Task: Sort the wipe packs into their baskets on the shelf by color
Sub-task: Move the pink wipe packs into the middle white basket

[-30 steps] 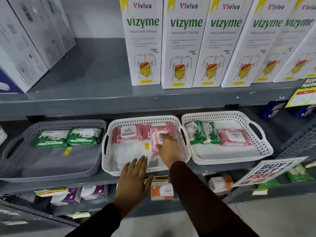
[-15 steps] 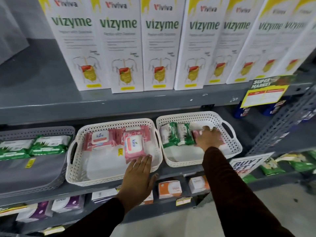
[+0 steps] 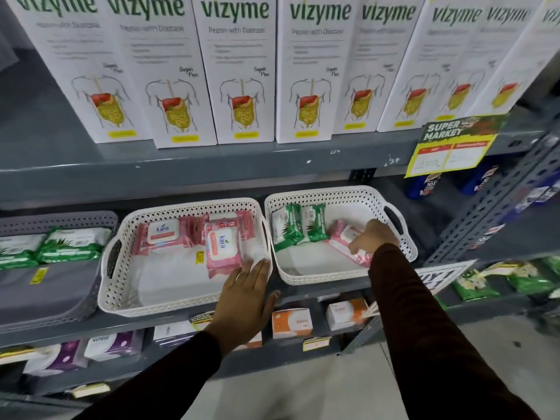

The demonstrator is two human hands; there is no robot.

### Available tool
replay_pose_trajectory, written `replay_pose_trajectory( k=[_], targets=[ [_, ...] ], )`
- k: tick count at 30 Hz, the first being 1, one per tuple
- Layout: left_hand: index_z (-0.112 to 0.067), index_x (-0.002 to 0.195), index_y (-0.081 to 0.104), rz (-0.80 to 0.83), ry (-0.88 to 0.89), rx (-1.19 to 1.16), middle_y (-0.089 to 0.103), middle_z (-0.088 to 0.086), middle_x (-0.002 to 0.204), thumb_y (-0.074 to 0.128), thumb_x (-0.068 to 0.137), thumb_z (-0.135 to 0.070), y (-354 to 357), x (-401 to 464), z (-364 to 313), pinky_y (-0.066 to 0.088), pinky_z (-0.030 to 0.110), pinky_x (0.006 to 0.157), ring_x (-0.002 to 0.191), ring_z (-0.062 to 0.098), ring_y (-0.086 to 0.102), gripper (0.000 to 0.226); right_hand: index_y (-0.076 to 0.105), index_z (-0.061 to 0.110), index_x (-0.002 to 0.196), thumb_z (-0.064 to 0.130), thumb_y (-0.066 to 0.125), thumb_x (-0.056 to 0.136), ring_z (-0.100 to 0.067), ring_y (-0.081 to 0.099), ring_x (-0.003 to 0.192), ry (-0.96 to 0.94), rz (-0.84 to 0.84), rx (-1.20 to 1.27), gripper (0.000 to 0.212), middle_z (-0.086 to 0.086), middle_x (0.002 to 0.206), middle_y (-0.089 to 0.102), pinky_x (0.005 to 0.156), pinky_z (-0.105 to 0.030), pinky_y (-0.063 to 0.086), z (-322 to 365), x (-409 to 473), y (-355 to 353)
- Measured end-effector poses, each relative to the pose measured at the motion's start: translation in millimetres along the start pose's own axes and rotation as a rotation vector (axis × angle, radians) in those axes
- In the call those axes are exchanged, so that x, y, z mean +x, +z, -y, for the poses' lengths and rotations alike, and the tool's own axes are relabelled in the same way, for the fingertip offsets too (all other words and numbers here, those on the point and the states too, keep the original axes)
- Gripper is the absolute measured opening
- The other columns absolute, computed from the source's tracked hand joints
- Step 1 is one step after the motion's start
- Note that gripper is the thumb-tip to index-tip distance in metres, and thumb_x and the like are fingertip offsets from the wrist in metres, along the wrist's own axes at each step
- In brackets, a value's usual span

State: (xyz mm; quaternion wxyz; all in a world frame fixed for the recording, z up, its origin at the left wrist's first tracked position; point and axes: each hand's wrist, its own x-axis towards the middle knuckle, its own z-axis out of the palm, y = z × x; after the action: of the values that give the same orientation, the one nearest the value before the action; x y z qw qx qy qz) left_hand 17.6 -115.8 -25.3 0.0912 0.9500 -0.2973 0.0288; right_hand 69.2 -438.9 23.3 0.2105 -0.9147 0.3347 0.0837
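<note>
Three baskets stand on the middle shelf. The grey basket (image 3: 60,301) at the left holds green wipe packs (image 3: 72,245). The middle white basket (image 3: 121,298) holds pink Kara packs (image 3: 222,248). In the right white basket (image 3: 333,195) lie two green packs (image 3: 298,227) and a pink pack (image 3: 341,237). My right hand (image 3: 374,237) is inside that basket, fingers closed on the pink pack, which is tilted up at one end. My left hand (image 3: 245,301) rests flat with fingers apart on the front rim of the middle basket, holding nothing.
White Vizyme boxes (image 3: 239,68) line the upper shelf. A yellow supermarket price tag (image 3: 451,147) hangs from its edge. Small boxes (image 3: 291,322) and purple packs (image 3: 112,347) fill the shelf below. A perforated steel upright (image 3: 497,201) and more green packs (image 3: 475,283) are to the right.
My right hand left the pink pack in the middle basket, crossed to the right basket and closed on the pink pack there. The view swung right and nearer. My left hand stayed on the rim.
</note>
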Motion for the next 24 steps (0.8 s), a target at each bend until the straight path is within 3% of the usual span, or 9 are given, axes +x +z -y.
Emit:
replay_pose_trajectory(
  k=[4,6,8,11,13,15,19,22,24],
  targets=[
    [-0.012,0.151,0.026,-0.013,-0.015,-0.001,0.035,0.008,0.154,0.020,0.099,-0.054,-3.8,-9.9,10.0,0.015,0.040,0.114,0.142,0.027,0.029,0.066,0.066,0.008,0.086,0.055,0.071,0.038,-0.030,0.071,0.080,0.114,-0.158,0.410,0.067,-0.011,0.087,0.071,0.075,-0.040,0.060,-20.4,6.4,15.9],
    [-0.012,0.150,0.029,-0.012,-0.041,0.003,0.038,0.008,0.153,0.019,0.099,-0.053,-6.3,-19.3,21.9,0.016,0.040,0.115,0.142,0.026,0.031,0.066,0.065,0.009,0.084,0.062,0.068,0.041,-0.032,0.070,0.081,0.094,-0.286,0.569,0.069,-0.014,0.086,0.071,0.076,-0.042,0.060,-12.8,-8.9,16.0],
    [-0.012,0.149,0.030,-0.020,-0.079,0.004,0.038,0.008,0.153,0.019,0.099,-0.053,-8.7,-33.4,40.4,0.017,0.042,0.116,0.143,0.026,0.028,0.066,0.060,0.007,0.094,0.048,0.076,0.055,-0.031,0.069,0.083,0.018,-0.322,0.716,0.059,-0.011,0.089,0.070,0.076,-0.037,0.057,17.6,-42.7,7.7],
    [-0.013,0.151,0.028,-0.030,-0.131,-0.010,0.034,0.005,0.155,0.021,0.099,-0.052,-16.8,-58.7,76.4,0.018,0.045,0.117,0.145,0.024,0.021,0.065,0.055,0.013,0.110,0.022,0.081,0.070,-0.023,0.072,0.078,-0.154,-0.169,0.837,0.049,-0.003,0.089,0.071,0.075,-0.033,0.057,70.8,-84.5,13.6],
    [-0.013,0.150,0.028,-0.034,-0.141,-0.023,0.035,0.005,0.154,0.020,0.099,-0.052,-25.0,-76.7,103.9,0.020,0.046,0.116,0.145,0.023,0.021,0.065,0.055,0.013,0.111,0.015,0.083,0.072,-0.011,0.072,0.063,-0.290,-0.056,0.891,0.048,0.002,0.082,0.070,0.064,-0.028,0.060,112.2,-112.7,31.1],
    [-0.013,0.149,0.033,-0.038,-0.154,-0.040,0.040,0.004,0.151,0.021,0.099,-0.051,-33.9,-95.3,133.5,0.021,0.043,0.115,0.143,0.023,0.027,0.064,0.054,0.019,0.112,0.021,0.085,0.071,-0.008,0.070,0.064,-0.414,-0.016,0.847,0.052,0.008,0.081,0.067,0.058,-0.025,0.058,154.9,-138.7,59.5],
    [-0.015,0.145,0.040,-0.049,-0.166,-0.064,0.051,0.007,0.143,0.020,0.100,-0.051,-48.3,-126.0,180.7,0.021,0.038,0.112,0.136,0.025,0.039,0.062,0.050,0.030,0.116,0.046,0.083,0.066,-0.012,0.065,0.078,-0.623,-0.024,0.625,0.062,0.006,0.100,0.063,0.067,-0.028,0.052,224.8,-175.4,118.6],
    [-0.017,0.142,0.047,-0.041,-0.114,-0.076,0.057,0.008,0.137,0.023,0.100,-0.050,-56.2,-131.1,194.1,0.023,0.035,0.110,0.129,0.027,0.047,0.058,0.048,0.026,0.124,0.042,0.078,0.077,-0.021,0.062,0.084,-0.679,-0.039,0.472,0.058,-0.003,0.103,0.056,0.070,-0.031,0.052,262.5,-191.5,153.9],
    [-0.016,0.138,0.051,-0.032,-0.098,-0.072,0.060,0.008,0.134,0.026,0.100,-0.048,-58.0,-130.1,196.3,0.026,0.036,0.108,0.126,0.027,0.051,0.056,0.046,0.023,0.129,0.030,0.070,0.089,-0.027,0.066,0.092,-0.743,-0.064,0.266,0.048,-0.011,0.107,0.063,0.066,-0.030,0.049,276.0,-195.8,177.8]
  ],
)
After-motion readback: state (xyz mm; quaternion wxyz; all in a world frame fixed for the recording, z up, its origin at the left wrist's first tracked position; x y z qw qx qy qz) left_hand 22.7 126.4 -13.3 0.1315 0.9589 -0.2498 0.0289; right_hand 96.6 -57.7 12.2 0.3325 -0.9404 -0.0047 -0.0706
